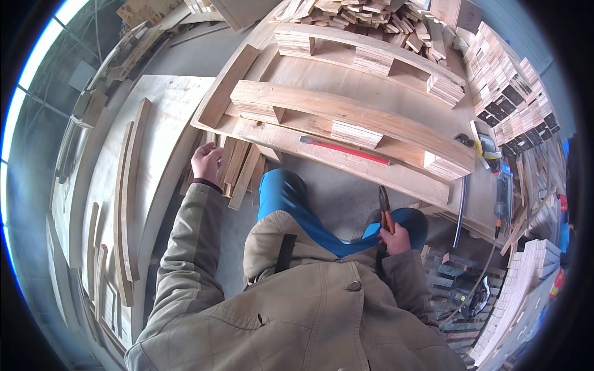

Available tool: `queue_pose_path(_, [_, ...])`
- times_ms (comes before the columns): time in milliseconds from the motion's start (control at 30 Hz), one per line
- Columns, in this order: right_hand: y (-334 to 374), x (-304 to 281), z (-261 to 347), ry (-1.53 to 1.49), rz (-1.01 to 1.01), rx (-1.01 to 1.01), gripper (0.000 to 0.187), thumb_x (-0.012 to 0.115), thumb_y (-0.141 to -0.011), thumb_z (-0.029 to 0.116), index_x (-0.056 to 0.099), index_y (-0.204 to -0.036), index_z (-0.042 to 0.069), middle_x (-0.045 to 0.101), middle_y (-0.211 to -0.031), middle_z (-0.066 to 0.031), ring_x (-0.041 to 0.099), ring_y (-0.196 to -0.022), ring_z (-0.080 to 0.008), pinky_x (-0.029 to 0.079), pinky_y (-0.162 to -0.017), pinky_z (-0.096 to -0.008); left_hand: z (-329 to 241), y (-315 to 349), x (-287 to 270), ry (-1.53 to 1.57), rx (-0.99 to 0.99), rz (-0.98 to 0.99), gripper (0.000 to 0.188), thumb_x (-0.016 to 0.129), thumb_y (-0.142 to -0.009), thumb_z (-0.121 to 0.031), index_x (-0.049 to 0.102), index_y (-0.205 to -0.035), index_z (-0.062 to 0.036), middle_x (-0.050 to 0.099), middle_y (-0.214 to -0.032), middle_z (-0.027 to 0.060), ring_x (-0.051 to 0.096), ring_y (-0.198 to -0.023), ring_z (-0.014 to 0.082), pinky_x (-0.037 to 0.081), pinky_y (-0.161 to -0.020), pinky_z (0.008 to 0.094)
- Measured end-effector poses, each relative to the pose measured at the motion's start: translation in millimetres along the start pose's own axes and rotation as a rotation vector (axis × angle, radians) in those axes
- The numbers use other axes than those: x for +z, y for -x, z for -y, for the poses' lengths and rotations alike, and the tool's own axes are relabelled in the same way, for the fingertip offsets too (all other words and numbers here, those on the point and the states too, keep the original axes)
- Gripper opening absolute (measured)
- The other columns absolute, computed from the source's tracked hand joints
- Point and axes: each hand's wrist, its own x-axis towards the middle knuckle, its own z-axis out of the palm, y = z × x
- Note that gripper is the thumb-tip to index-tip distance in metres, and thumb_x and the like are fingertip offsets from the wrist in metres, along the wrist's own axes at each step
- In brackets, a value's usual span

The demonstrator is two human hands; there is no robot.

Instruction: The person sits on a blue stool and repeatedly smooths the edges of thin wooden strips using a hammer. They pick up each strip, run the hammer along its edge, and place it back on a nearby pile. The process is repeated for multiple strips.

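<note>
Indoors, wooden bench (328, 80), wood pile (383, 21), grey floor (334, 191), right fingers (388, 238) round orange-handled pliers (388, 219), left fingers (214, 156) curled, contents unclear

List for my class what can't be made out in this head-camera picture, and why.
All in the head view:
- Left hand: too small to tell whether the curled fingers pinch anything.
- Pliers: the handle ends are hidden by the right hand.
- Loose planks: their far ends are hidden under the workbench.
- Scrap-wood pile: cut off by the top edge.
</note>
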Motion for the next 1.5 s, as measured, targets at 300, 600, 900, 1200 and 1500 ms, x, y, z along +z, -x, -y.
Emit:
queue_pose_path(300, [-5,2,1,0.024,-0.007,0.046,0.027,0.066,-0.094,0.010,0.065,-0.116,-0.005,0.067,-0.081,-0.0075,0.064,-0.065,-0.0142,0.053,-0.063,-0.0303,-55,-51,22,-0.953,0.633,-0.143,0.084,0.085,-0.072,-0.022,0.049,-0.147,-0.0085,0.051,-0.142,0.0194,0.046,-0.136,0.0361,0.040,-0.115,0.0463])
queue_pose_path(600, [-9,0,-4,0.087,-0.029,0.006,0.028,0.068,-0.092,0.014,0.066,-0.112,-0.005,0.068,-0.078,-0.0074,0.065,-0.062,-0.0143,0.053,-0.062,-0.0307,-83,-91,60,-1.319,0.406,0.074,0.083,0.082,-0.077,-0.031,0.044,-0.149,-0.0102,0.049,-0.147,0.0157,0.044,-0.141,0.0357,0.039,-0.115,0.0473])
queue_pose_path(900, [-14,-1,-6,0.074,-0.024,0.025,0.025,0.069,-0.092,0.015,0.065,-0.106,-0.005,0.067,-0.076,-0.0085,0.066,-0.061,-0.0158,0.053,-0.061,-0.0317,-50,-142,44,-1.175,0.447,0.011,0.049,0.074,-0.080,-0.036,0.071,-0.117,-0.0031,0.073,-0.110,0.0234,0.069,-0.108,0.0362,0.054,-0.096,0.0441])
queue_pose_path(1200, [-16,-3,-3,0.071,-0.014,0.015,0.022,0.068,-0.092,0.018,0.065,-0.099,-0.003,0.067,-0.073,-0.0077,0.066,-0.060,-0.0163,0.053,-0.060,-0.0322,-43,-163,30,-1.083,0.399,0.024,0.030,0.065,-0.085,-0.025,0.075,-0.106,-0.0066,0.074,-0.105,0.0201,0.070,-0.104,0.0369,0.054,-0.092,0.0444])
queue_pose_path(1500, [-16,-5,-13,0.036,-0.018,0.012,0.022,0.068,-0.092,0.018,0.064,-0.097,-0.003,0.067,-0.074,-0.0071,0.066,-0.059,-0.0160,0.053,-0.059,-0.0318,-34,-153,-22,-0.977,0.343,0.048,0.027,0.067,-0.080,-0.012,0.076,-0.103,-0.0019,0.075,-0.095,0.0215,0.073,-0.092,0.0326,0.057,-0.083,0.0421])
